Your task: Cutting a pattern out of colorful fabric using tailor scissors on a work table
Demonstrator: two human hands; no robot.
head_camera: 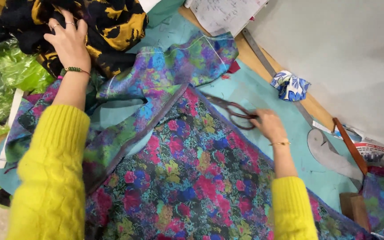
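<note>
One pair of scissors in the right grip, two patterned fabrics beneath the grips, one crumpled blue-and-white scrap beyond.

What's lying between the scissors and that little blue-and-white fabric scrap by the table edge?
In the head view, only bare teal table covering lies between the scissors, held by the right hand, and the blue-and-white scrap.

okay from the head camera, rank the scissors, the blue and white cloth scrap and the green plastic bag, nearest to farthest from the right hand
From the right hand:
1. Scissors, in its grip.
2. Blue and white cloth scrap, just beyond, by the table edge.
3. Green plastic bag, far left.
</note>
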